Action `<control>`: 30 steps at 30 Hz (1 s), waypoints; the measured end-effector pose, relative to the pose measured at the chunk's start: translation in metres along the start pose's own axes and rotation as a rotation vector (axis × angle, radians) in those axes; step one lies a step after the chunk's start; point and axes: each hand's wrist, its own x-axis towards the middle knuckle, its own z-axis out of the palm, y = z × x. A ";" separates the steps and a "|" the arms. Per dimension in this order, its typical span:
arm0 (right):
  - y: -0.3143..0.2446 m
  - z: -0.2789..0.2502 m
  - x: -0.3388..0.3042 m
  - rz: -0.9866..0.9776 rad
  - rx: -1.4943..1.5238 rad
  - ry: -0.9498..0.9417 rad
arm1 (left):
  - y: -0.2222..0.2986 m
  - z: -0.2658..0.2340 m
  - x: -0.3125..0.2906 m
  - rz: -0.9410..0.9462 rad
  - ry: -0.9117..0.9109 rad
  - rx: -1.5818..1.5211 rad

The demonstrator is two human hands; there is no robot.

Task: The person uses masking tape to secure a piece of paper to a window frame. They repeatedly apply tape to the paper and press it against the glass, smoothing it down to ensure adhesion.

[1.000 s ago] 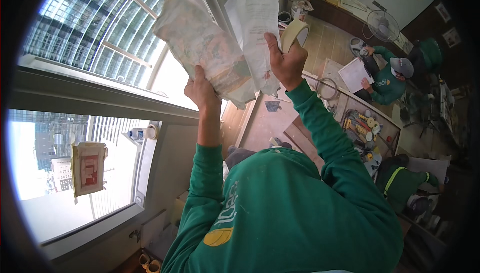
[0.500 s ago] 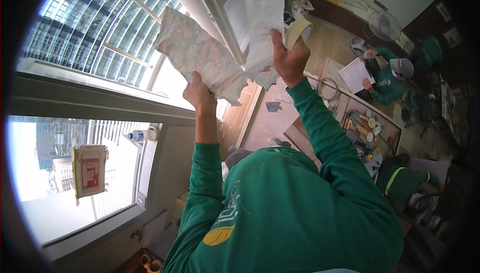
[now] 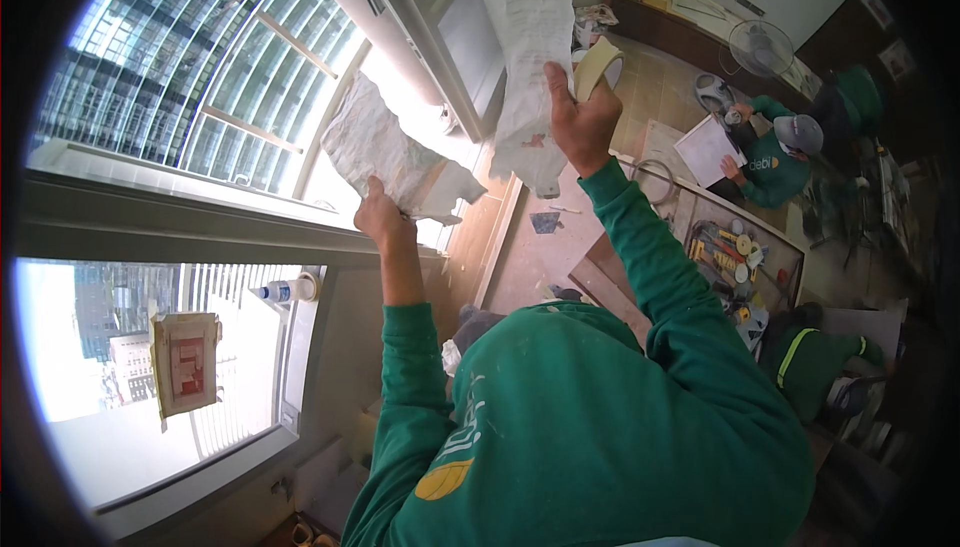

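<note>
My left hand (image 3: 388, 222) pinches the lower edge of a crumpled, ragged-edged sheet (image 3: 385, 137), greyish with faint mottled colours, raised in front of the bright window. Higher and to the right, my right hand (image 3: 587, 127) grips a long strip of printed paper (image 3: 525, 37) with a torn lower end and a small reddish patch. A roll of cream-coloured tape (image 3: 597, 65) is at the same hand, beside the paper. A gap separates the two pieces. The upper end of the strip runs out of view.
A window frame (image 3: 425, 32) stands between and behind the papers. A bottle (image 3: 285, 291) and a taped-up picture (image 3: 187, 365) are at the left window. On the right lies a tray of tools (image 3: 735, 252). One person (image 3: 785, 162) handles a white panel; another (image 3: 815, 372) bends lower right.
My left hand has moved slightly left and down, and its sheet has tilted and drawn away from the printed strip. My right hand keeps its hold, almost unmoved.
</note>
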 end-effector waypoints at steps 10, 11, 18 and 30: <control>0.030 -0.081 0.041 0.175 -0.143 -0.105 | 0.013 -0.028 -0.005 0.568 -0.370 0.700; 0.030 -0.096 0.050 0.153 -0.151 -0.102 | 0.001 -0.041 0.004 0.762 -0.534 0.890; 0.033 -0.131 0.078 0.179 -0.239 -0.399 | -0.063 -0.001 -0.155 0.957 -1.776 1.257; -0.011 -0.114 -0.033 0.778 0.384 -0.232 | 0.015 0.009 -0.309 0.309 -2.765 0.391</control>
